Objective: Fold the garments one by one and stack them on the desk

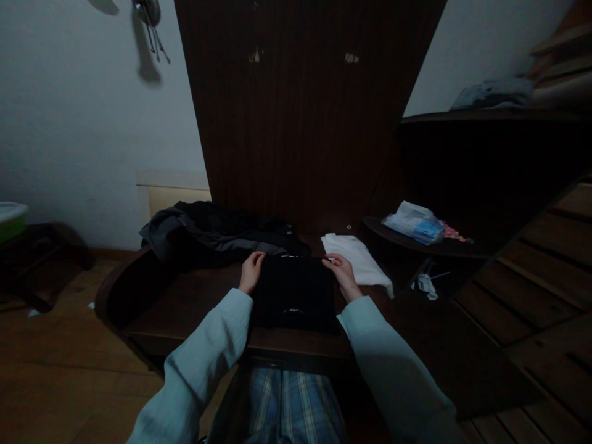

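Dim light fills a room with a white wall [92, 117] at the upper left of the frame and a tall dark wooden panel [300, 123] across the upper middle. Below the panel stands a dark wooden table [185, 305] with a curved left end.

At the centre of the frame, a folded black cloth [296, 290] lies on the table near its front edge, with a small pale mark low on it. The person's left hand [252, 271] grips its upper left corner between thumb and fingers, and the right hand [343, 275] pinches its upper right corner; the two hands are apart, with the cloth between them. Both arms wear pale blue-green sleeves [208, 339], and plaid trousers [291, 404] show at the bottom middle.

Behind the left hand, a loose heap of black and grey clothes [203, 228] spreads along the back of the table. Just beyond the right hand lies a folded white cloth [358, 262]. Right of centre, a blue and white plastic packet [414, 222] sits on a low shelf [377, 230]. At the far left edge, a green tub [12, 228] rests on a dark stool [46, 246].
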A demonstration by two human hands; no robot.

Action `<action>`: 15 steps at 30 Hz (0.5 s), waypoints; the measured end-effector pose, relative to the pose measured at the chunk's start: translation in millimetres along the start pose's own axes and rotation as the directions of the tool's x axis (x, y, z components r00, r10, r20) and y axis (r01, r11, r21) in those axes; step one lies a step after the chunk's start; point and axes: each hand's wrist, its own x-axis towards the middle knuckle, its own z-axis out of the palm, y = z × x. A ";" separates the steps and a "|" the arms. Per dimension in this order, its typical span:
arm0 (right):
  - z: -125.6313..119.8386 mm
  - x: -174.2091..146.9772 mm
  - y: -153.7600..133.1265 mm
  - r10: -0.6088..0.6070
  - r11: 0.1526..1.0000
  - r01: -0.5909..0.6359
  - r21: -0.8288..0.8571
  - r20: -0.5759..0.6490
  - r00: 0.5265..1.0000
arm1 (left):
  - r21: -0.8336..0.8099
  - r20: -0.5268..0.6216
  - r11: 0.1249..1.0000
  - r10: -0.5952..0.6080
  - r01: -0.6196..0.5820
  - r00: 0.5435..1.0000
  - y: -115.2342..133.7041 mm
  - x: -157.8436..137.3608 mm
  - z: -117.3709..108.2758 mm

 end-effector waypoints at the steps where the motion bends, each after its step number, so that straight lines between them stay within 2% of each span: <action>1: 0.4 1.0 1.3 -0.002 1.000 0.001 -0.020 -0.010 1.000 | 0.007 0.012 1.000 -0.020 0.019 1.000 0.3 0.3 0.3; 4: 2.1 2.6 6.4 0.036 0.994 -0.039 -0.101 -0.034 0.999 | 0.013 0.052 0.997 -0.076 0.076 0.996 0.6 0.6 2.4; 7: 1.6 -0.5 10.5 0.086 0.990 -0.090 -0.112 -0.036 0.996 | 0.010 0.070 0.997 -0.078 0.077 0.995 1.3 -2.6 2.4; 11: -5.7 -12.9 14.0 0.090 0.977 -0.092 -0.193 -0.020 0.996 | -0.009 0.125 0.994 -0.102 0.104 0.987 2.5 -13.3 -5.2; 13: -9.3 -19.7 15.0 0.101 0.971 -0.095 -0.218 0.014 0.995 | -0.052 0.194 0.995 -0.074 0.085 0.978 2.4 -19.1 -10.4; 15: -10.7 -24.7 14.9 0.150 0.979 -0.139 -0.150 0.070 0.986 | -0.094 0.243 0.995 -0.022 0.046 0.970 1.7 -22.9 -14.4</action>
